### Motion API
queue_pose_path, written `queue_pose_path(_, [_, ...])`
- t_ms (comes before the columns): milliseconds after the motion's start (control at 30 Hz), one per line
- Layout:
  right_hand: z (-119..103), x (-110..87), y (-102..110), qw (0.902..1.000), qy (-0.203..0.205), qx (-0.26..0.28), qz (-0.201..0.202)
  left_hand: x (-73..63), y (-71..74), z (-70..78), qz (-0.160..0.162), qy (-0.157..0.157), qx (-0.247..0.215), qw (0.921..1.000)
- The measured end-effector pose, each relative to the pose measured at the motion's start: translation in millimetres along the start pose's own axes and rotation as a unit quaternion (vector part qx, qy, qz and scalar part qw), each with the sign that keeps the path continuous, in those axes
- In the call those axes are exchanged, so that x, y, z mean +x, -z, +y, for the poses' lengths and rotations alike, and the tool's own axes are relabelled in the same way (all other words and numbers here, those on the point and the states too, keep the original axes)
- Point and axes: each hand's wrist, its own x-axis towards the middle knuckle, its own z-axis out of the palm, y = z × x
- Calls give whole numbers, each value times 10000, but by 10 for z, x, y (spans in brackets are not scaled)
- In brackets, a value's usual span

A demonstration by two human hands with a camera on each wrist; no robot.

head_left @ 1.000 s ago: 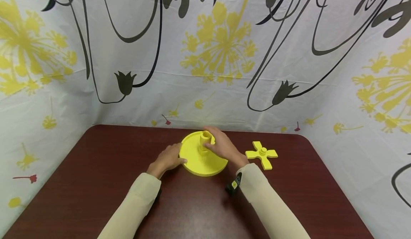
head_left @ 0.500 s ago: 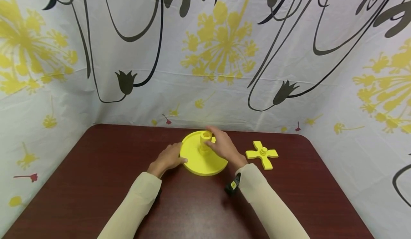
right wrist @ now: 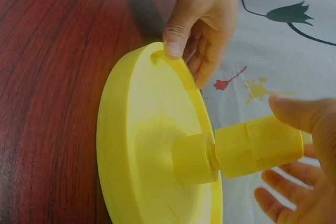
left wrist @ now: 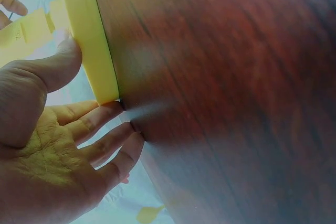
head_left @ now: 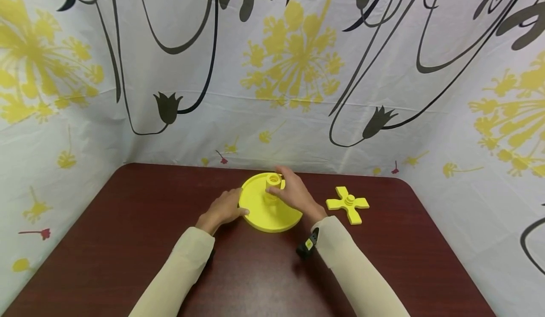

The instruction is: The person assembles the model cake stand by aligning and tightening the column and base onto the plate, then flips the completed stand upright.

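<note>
A yellow round disc [head_left: 259,217] with a raised rim lies on the table. From its middle rises a short round post [right wrist: 193,160], topped by a faceted yellow sleeve [right wrist: 257,148] with an open upper end. The sleeve tilts slightly against the post, a narrow neck showing between them. My left hand [head_left: 223,208] grips the disc's left edge, thumb over the rim and fingers along the outside. My right hand [head_left: 295,194] holds the sleeve between the thumb in front and a finger behind; the other fingers spread loosely past it in the right wrist view.
A flat yellow cross-shaped piece [head_left: 348,204] with a round stub at its centre lies right of the disc. The dark red wooden table [head_left: 255,274] ends at a patterned white cloth [head_left: 264,109] behind and at both sides.
The right thumb has moved slightly left across the front of the sleeve. The sleeve's open top looks a little different, as if turned. The left hand and the disc stay in place.
</note>
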Motion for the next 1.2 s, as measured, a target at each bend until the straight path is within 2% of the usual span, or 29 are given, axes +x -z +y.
queue_pose_path(133, [13,7,24,9993,16,220,-288,13,1,-9,-9,-11,9,10000])
queue_pose_path(267, [26,17,35,9994,18,151,-326,35,2,-12,-32,11,31,10000])
queue_pose_path(400, [37,18,17,9998,-51,53,-197,36,-4,-11,-35,32,36,10000])
queue_pose_path(667, [2,5,-42,9987,-256,-109,422,27,-9,-7,-42,60,58,10000])
queue_pose_path(767, [-4,1,-54,9980,-370,-182,473,27,-16,-6,-43,63,43,10000])
queue_pose_path(933, [36,-4,-44,9985,-467,-104,252,27,-25,-3,-32,66,-13,10000])
queue_pose_path(1067, [71,-2,-11,9992,-313,232,-59,26,-23,-4,-25,56,-10,10000])
queue_pose_path(1200, [67,3,22,9994,-112,253,-209,27,-23,-8,-46,85,-1,10000])
